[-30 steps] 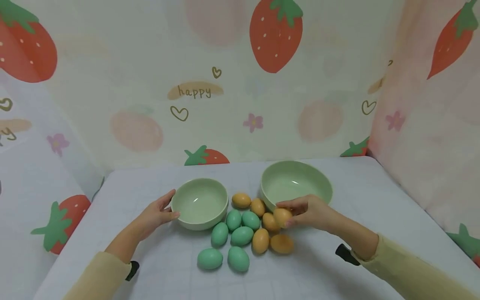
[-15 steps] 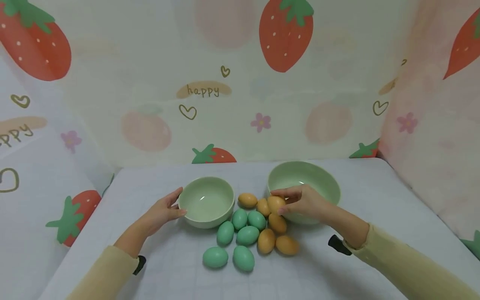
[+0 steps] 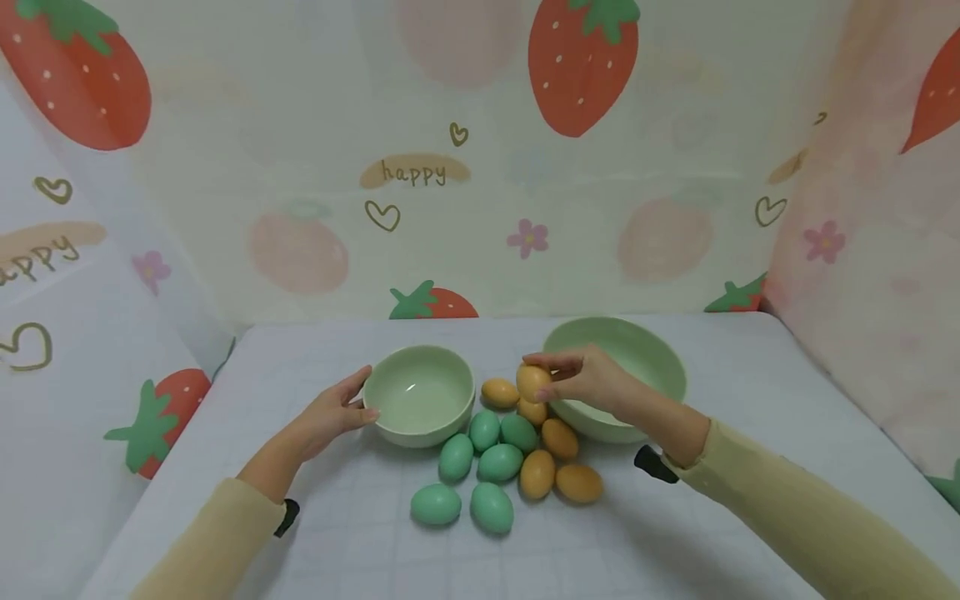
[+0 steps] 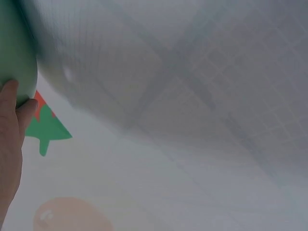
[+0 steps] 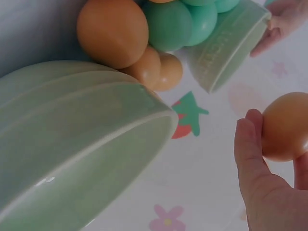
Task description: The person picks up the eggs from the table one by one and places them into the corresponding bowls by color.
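My left hand (image 3: 330,423) holds the outer left side of a small pale green bowl (image 3: 422,392), thumb in front and fingers behind. Nothing shows inside that bowl. An orange-brown egg (image 3: 533,382) is pinched between the thumb and fingers of my right hand (image 3: 592,385), raised off the table beside the larger green bowl (image 3: 652,362). In the right wrist view the held egg (image 5: 288,126) is apart from the larger bowl's rim (image 5: 171,118). Between the bowls lie several green eggs (image 3: 500,462) and several orange eggs (image 3: 537,474).
A white checked cloth (image 3: 337,533) covers the table. Patterned cloth walls (image 3: 555,192) with strawberries stand behind it and at both sides. A black wrist strap (image 3: 655,464) shows below the right sleeve.
My right hand has lifted the orange egg up and leftward from above the group of eggs. The left hand stays at the small bowl. The head view has shifted slightly.
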{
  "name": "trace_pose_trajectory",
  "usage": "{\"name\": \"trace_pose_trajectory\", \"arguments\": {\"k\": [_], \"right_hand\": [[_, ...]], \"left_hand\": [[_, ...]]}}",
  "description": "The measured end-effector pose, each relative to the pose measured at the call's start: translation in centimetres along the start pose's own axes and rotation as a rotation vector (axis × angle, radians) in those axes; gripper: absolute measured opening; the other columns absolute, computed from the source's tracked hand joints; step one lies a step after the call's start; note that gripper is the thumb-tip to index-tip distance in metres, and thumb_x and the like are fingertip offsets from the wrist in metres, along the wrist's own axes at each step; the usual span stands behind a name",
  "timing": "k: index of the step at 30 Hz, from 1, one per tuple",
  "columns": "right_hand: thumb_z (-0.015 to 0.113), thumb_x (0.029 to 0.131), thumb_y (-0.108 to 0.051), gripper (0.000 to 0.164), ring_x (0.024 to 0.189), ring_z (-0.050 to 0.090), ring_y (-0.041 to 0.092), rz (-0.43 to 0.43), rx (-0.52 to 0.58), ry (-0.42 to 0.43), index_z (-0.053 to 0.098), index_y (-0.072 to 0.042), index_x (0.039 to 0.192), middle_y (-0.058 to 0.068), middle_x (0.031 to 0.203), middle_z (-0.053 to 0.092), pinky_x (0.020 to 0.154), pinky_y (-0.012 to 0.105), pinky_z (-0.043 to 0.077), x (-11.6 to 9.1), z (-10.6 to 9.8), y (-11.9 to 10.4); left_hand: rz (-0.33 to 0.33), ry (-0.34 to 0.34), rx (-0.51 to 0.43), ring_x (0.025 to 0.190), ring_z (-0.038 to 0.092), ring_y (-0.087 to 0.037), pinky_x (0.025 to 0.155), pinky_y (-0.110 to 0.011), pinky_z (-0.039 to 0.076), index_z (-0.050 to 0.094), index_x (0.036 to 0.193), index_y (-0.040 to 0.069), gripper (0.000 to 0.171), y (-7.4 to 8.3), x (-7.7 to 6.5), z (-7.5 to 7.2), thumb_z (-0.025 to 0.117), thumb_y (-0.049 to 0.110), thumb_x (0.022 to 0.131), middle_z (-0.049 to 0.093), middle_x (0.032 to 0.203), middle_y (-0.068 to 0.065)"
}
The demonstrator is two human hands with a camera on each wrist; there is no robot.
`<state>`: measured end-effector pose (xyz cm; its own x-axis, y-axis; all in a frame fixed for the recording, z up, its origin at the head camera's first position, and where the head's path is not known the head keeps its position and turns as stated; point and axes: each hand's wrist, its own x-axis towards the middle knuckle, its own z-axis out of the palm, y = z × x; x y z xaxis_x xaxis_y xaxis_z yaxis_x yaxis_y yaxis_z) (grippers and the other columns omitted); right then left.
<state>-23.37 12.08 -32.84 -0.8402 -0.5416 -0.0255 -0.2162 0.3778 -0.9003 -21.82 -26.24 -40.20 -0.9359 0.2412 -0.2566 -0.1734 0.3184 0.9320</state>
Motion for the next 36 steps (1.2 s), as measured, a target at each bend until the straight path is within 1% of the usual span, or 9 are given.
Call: {"name": "trace_pose_trajectory", "arguments": {"k": [3, 5, 10, 12, 18, 24, 31, 36], "right_hand": [[0.077, 0.084, -0.015, 0.054, 0.105, 0.062, 0.020, 0.001, -0.003, -0.009, 0.058, -0.004, 0.134, 0.014, 0.129, 0.062, 0.090, 0.030, 0.051, 0.5, 0.2, -0.4], [0.077, 0.084, -0.016, 0.055, 0.105, 0.062, 0.020, 0.014, 0.000, -0.015, 0.059, -0.006, 0.134, 0.013, 0.129, 0.062, 0.091, 0.032, 0.051, 0.8, 0.4, -0.5], [0.077, 0.085, -0.016, 0.054, 0.106, 0.061, 0.019, 0.025, 0.007, -0.026, 0.059, -0.007, 0.135, 0.012, 0.130, 0.061, 0.095, 0.034, 0.049, 1.7, 1.0, -0.9], [0.076, 0.085, -0.015, 0.053, 0.105, 0.061, 0.019, 0.021, 0.010, -0.027, 0.058, -0.006, 0.135, 0.012, 0.130, 0.061, 0.094, 0.033, 0.049, 2.1, 1.2, -1.0], [0.076, 0.084, -0.011, 0.052, 0.097, 0.061, 0.016, 0.014, 0.033, -0.027, 0.059, -0.004, 0.133, 0.013, 0.128, 0.062, 0.086, 0.028, 0.052, 3.2, 1.9, -1.5], [0.075, 0.085, -0.008, 0.052, 0.101, 0.060, 0.019, 0.004, 0.027, -0.052, 0.058, -0.003, 0.134, 0.013, 0.130, 0.061, 0.089, 0.031, 0.052, 4.1, 2.5, -2.0], [0.074, 0.086, -0.011, 0.053, 0.106, 0.059, 0.020, -0.003, 0.026, -0.085, 0.057, -0.005, 0.136, 0.010, 0.123, 0.065, 0.092, 0.033, 0.050, 5.0, 3.3, -2.2], [0.073, 0.086, -0.009, 0.052, 0.103, 0.058, 0.020, -0.006, 0.051, -0.102, 0.057, -0.004, 0.136, 0.010, 0.123, 0.065, 0.089, 0.031, 0.051, 6.0, 3.8, -2.2]], "left_hand": [[0.010, 0.007, 0.003, 0.143, 0.012, -0.044, 0.113, -0.052, 0.024, 0.002, 0.156, 0.005, 0.084, -0.1, 0.1, 0.1, 0.061, 0.005, 0.095, -0.006, 0.160, -0.020], [0.006, 0.007, 0.000, 0.143, 0.012, -0.044, 0.113, -0.052, 0.024, 0.001, 0.156, 0.005, 0.085, -0.1, 0.2, 0.1, 0.061, 0.005, 0.095, -0.006, 0.160, -0.020], [-0.008, 0.002, -0.005, 0.143, 0.013, -0.043, 0.113, -0.051, 0.024, 0.001, 0.155, 0.004, 0.085, -0.1, 0.2, 0.2, 0.061, 0.005, 0.095, -0.006, 0.160, -0.019], [-0.009, 0.006, -0.002, 0.143, 0.013, -0.043, 0.113, -0.051, 0.024, 0.002, 0.156, 0.005, 0.085, -0.1, 0.2, 0.2, 0.062, 0.005, 0.095, -0.005, 0.160, -0.019], [-0.012, 0.003, 0.000, 0.143, 0.013, -0.042, 0.113, -0.051, 0.023, 0.002, 0.156, 0.005, 0.084, 0.0, 0.3, 0.0, 0.060, 0.005, 0.096, -0.006, 0.160, -0.019], [0.000, 0.001, 0.006, 0.143, 0.013, -0.043, 0.113, -0.051, 0.023, 0.002, 0.156, 0.005, 0.083, 0.1, 0.3, -0.1, 0.060, 0.005, 0.096, -0.005, 0.161, -0.019], [0.018, -0.002, -0.001, 0.143, 0.010, -0.045, 0.114, -0.051, 0.023, 0.003, 0.155, 0.003, 0.082, 0.0, 0.2, -0.1, 0.059, 0.004, 0.096, -0.005, 0.160, -0.021], [0.028, -0.001, -0.018, 0.143, 0.011, -0.045, 0.114, -0.050, 0.023, 0.003, 0.155, 0.003, 0.083, -0.2, 0.1, -0.3, 0.060, 0.004, 0.095, -0.005, 0.160, -0.020]]}}
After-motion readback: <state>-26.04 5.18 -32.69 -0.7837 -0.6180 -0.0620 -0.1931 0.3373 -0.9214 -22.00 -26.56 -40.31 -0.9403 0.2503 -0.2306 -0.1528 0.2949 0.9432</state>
